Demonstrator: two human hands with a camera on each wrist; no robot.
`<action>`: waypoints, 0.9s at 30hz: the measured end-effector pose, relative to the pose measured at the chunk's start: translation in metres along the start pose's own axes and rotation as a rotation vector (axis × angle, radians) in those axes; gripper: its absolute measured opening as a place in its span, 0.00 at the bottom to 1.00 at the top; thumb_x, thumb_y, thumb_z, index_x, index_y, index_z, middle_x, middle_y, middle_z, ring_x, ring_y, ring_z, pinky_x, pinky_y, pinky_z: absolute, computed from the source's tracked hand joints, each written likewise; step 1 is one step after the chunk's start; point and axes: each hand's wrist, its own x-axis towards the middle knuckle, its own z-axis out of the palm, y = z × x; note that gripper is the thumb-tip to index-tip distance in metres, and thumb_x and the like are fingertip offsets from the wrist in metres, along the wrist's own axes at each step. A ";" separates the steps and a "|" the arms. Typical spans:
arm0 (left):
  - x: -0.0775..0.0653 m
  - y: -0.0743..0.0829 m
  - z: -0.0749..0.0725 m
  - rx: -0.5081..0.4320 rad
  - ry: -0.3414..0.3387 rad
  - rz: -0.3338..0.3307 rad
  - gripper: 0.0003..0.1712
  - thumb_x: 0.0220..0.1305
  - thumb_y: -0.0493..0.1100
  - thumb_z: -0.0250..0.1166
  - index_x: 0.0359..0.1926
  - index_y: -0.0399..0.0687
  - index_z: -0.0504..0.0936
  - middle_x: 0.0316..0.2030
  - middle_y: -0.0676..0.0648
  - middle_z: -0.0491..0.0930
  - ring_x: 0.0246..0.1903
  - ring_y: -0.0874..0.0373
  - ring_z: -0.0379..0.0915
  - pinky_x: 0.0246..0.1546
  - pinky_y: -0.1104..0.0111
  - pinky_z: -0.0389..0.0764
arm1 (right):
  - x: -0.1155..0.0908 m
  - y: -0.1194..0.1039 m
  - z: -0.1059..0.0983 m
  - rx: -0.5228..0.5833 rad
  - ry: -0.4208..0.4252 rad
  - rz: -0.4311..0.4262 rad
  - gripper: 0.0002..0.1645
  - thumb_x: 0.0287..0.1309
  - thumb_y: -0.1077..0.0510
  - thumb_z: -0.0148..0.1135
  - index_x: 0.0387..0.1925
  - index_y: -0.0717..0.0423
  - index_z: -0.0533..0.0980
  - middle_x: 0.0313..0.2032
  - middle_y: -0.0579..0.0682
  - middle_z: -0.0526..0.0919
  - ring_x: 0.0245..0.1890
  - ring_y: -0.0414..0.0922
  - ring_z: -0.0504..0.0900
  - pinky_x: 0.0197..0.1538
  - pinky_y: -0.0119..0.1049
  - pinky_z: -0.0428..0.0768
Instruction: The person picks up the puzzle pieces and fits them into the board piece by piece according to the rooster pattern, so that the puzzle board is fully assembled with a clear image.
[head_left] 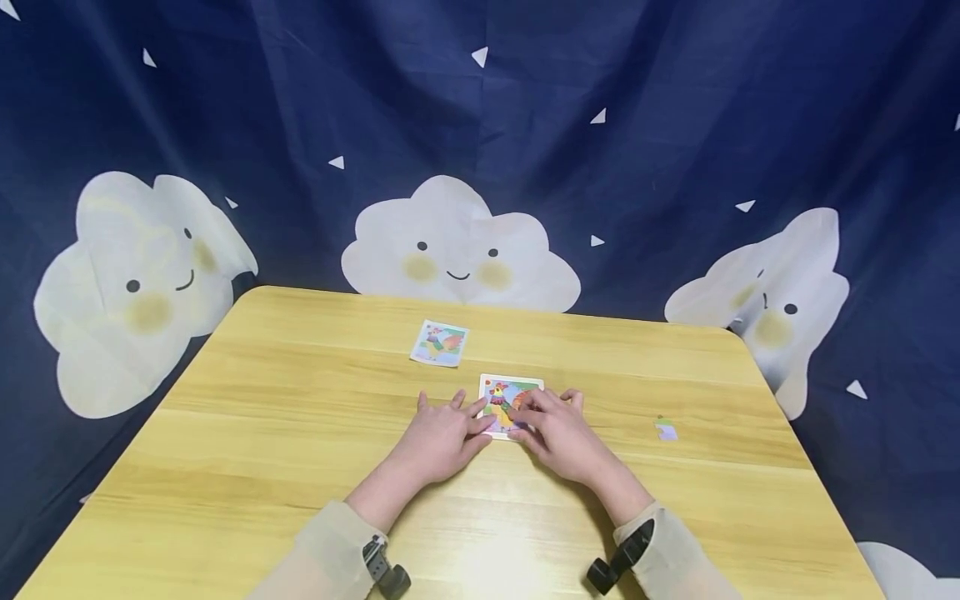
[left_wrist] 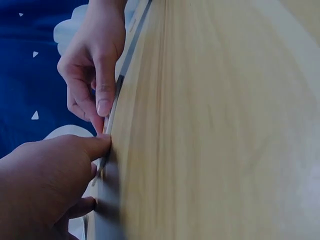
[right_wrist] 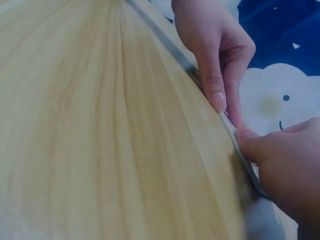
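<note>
A small jigsaw puzzle (head_left: 496,408) in a white frame, with a colourful rooster picture, lies flat on the wooden table. My left hand (head_left: 442,437) rests at its left side, fingers spread and fairly straight, some tips touching the frame. Over the puzzle's right part, my right hand (head_left: 558,433) has bent fingers on the picture and its thumb at the near edge; these fingers hide that part. In the left wrist view, the left thumb (left_wrist: 102,145) touches the frame's near edge. The right thumb (right_wrist: 246,135) presses the same edge in the right wrist view.
A loose puzzle piece (head_left: 666,429), green and lilac, lies to the right. Behind the puzzle, slightly left, is a paper card (head_left: 439,343) with a similar rooster picture. A dark blue curtain (head_left: 645,192) with smiling clouds hangs beyond the table's far edge (head_left: 315,292).
</note>
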 end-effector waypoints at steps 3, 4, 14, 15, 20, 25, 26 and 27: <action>0.000 0.003 -0.001 0.045 0.006 0.014 0.24 0.80 0.61 0.57 0.70 0.66 0.81 0.74 0.52 0.71 0.73 0.40 0.66 0.62 0.23 0.61 | 0.001 0.001 -0.001 0.002 -0.009 0.008 0.19 0.72 0.45 0.68 0.57 0.50 0.88 0.47 0.40 0.79 0.45 0.41 0.76 0.52 0.53 0.59; 0.000 0.004 -0.001 0.060 0.010 0.022 0.24 0.80 0.61 0.57 0.70 0.67 0.81 0.74 0.52 0.71 0.72 0.40 0.67 0.63 0.25 0.62 | 0.001 0.001 -0.001 0.004 -0.011 0.010 0.19 0.73 0.45 0.68 0.57 0.50 0.88 0.47 0.40 0.79 0.45 0.41 0.76 0.52 0.53 0.59; 0.004 0.013 0.006 0.083 0.047 0.056 0.24 0.81 0.60 0.56 0.71 0.68 0.80 0.75 0.47 0.68 0.72 0.39 0.67 0.67 0.32 0.65 | 0.002 0.001 -0.002 0.028 0.010 -0.011 0.20 0.70 0.47 0.70 0.56 0.53 0.88 0.47 0.41 0.79 0.45 0.41 0.77 0.52 0.55 0.60; 0.003 0.014 0.006 0.078 0.045 0.052 0.24 0.81 0.60 0.56 0.71 0.68 0.80 0.75 0.46 0.68 0.72 0.39 0.67 0.67 0.33 0.66 | 0.002 0.002 -0.002 0.031 0.011 -0.013 0.20 0.70 0.47 0.71 0.56 0.53 0.88 0.47 0.42 0.79 0.46 0.41 0.77 0.52 0.55 0.60; 0.003 0.016 0.006 0.032 0.034 0.045 0.24 0.82 0.59 0.55 0.71 0.66 0.80 0.75 0.45 0.67 0.73 0.38 0.65 0.68 0.33 0.66 | -0.001 0.004 -0.006 0.029 0.004 0.004 0.16 0.70 0.48 0.71 0.53 0.50 0.90 0.47 0.40 0.79 0.49 0.41 0.78 0.53 0.55 0.59; 0.003 0.015 0.006 0.000 0.029 0.032 0.23 0.82 0.58 0.56 0.70 0.66 0.81 0.76 0.46 0.67 0.73 0.38 0.64 0.68 0.33 0.65 | -0.003 0.005 -0.010 0.044 -0.012 0.029 0.15 0.69 0.48 0.72 0.51 0.48 0.90 0.46 0.39 0.79 0.49 0.41 0.78 0.53 0.54 0.58; 0.003 0.015 0.006 0.000 0.028 0.032 0.23 0.81 0.58 0.56 0.70 0.66 0.81 0.76 0.46 0.67 0.73 0.38 0.65 0.68 0.33 0.65 | -0.003 0.005 -0.011 0.051 -0.014 0.034 0.15 0.69 0.48 0.73 0.51 0.48 0.91 0.46 0.39 0.79 0.49 0.41 0.78 0.53 0.54 0.58; 0.004 0.015 0.006 0.003 0.026 0.034 0.23 0.82 0.59 0.56 0.70 0.66 0.81 0.76 0.46 0.67 0.73 0.37 0.65 0.68 0.33 0.65 | -0.003 0.006 -0.011 0.058 -0.014 0.040 0.14 0.68 0.48 0.73 0.51 0.48 0.91 0.45 0.39 0.78 0.48 0.40 0.77 0.53 0.54 0.58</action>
